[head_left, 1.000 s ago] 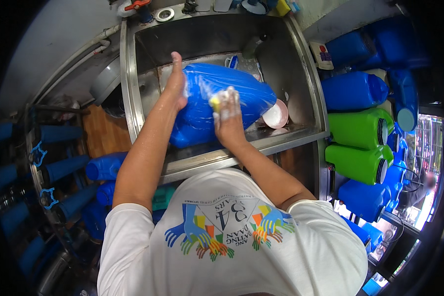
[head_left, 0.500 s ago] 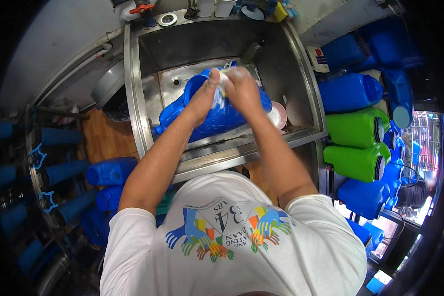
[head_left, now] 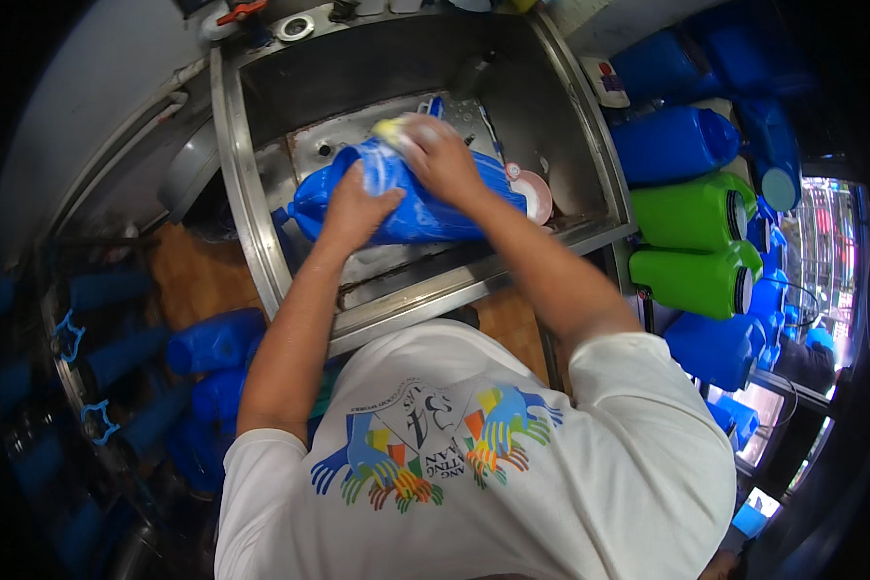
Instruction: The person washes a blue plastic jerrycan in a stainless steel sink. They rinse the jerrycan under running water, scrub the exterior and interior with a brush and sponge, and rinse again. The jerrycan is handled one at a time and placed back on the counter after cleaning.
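A blue plastic jug [head_left: 445, 220] lies on its side in the steel sink [head_left: 396, 314], its wide mouth toward the left and white suds streaked over it. My left hand [head_left: 356, 211] is closed on the jug by its mouth, thumb stretched along the near side. In my right hand [head_left: 440, 159], smeared by motion, is a yellowish sponge [head_left: 389, 130], pressed to the jug's far upper side near the mouth. Just beyond that hand, a blue and white object [head_left: 434, 107] shows in part; its kind is unclear.
A pink dish [head_left: 539, 201] rests in the sink's right corner. To the right lie two green jugs [head_left: 681, 214] and several blue jugs [head_left: 672, 145]. More blue jugs [head_left: 215, 340] stand on the floor at left, beside a dark rack [head_left: 77, 387]. A red-handled valve [head_left: 240, 13] is at the back left.
My hands, together over the jug before, have come apart. The left has gone to the jug by its mouth; the right has moved left with the sponge onto the jug. The view has shifted slightly.
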Available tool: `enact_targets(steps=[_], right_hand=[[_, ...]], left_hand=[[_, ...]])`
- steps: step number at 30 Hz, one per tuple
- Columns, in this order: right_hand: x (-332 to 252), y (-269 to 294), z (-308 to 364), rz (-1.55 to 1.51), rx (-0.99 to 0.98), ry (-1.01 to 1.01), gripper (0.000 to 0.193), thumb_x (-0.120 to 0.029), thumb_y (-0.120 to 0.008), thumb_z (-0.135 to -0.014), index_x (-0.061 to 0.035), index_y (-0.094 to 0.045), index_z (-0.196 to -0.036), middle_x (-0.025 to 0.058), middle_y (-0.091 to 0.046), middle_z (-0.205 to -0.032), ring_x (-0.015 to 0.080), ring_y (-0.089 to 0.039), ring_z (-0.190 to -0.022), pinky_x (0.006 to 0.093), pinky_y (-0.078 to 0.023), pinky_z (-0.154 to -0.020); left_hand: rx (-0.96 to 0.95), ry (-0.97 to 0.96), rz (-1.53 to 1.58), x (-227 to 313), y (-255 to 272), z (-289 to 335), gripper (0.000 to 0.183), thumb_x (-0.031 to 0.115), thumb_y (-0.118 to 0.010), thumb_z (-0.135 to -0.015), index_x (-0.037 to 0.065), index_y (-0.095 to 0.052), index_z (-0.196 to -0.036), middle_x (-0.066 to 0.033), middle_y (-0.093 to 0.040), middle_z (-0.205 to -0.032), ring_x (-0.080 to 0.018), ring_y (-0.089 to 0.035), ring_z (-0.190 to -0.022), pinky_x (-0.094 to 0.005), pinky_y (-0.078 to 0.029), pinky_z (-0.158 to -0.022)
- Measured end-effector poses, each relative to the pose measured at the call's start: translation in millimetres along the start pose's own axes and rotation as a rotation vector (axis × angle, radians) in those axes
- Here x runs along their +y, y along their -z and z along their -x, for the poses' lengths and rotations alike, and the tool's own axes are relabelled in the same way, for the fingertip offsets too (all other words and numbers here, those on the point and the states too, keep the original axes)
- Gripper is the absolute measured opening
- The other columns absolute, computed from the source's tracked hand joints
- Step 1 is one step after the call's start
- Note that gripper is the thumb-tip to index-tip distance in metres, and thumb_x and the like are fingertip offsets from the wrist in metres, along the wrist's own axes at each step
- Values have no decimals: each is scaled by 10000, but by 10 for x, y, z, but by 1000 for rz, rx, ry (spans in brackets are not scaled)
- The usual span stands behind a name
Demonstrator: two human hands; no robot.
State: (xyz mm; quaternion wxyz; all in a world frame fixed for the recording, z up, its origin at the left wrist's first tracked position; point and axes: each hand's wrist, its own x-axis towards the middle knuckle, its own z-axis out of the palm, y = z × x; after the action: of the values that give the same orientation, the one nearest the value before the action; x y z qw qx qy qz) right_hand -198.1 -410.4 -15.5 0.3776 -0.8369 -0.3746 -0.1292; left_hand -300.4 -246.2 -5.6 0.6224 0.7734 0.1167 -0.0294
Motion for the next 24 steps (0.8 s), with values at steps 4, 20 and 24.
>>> enact_targets(steps=[4, 20, 24], right_hand=[[835, 196, 1052, 302, 21, -690, 337, -222, -511, -979, 16, -683, -1143, 212, -692, -1132, 395, -627, -1110, 457, -472, -1021], [1315, -57, 597, -68, -311, -918, 461, -411, -690, -895, -4, -715, -1111, 168, -749, -950, 298, -717, -839, 401, -554, -795], [472, -644, 828, -170, -393, -61, 507, -252, -592, -955, -10, -533, -1397, 266, -486, -1458, 418, -466, -1350, 443, -360, -1143]], left_hand=[[5, 64, 178, -213, 147, -87, 485, 143, -790, -824, -29, -598, -1235, -135, -711, -1102, -209, -687, -969, -334, -545, -879], [-187, -77, -355, -32, 226, 190, 365, 183, -780, -827, 33, -678, -1143, -142, -720, -952, -245, -704, -831, -374, -541, -769], [-223, 215, -414, -381, 242, 280, 336, 230, -759, -844, 51, -672, -1115, -162, -708, -939, -263, -702, -873, -375, -528, -778]])
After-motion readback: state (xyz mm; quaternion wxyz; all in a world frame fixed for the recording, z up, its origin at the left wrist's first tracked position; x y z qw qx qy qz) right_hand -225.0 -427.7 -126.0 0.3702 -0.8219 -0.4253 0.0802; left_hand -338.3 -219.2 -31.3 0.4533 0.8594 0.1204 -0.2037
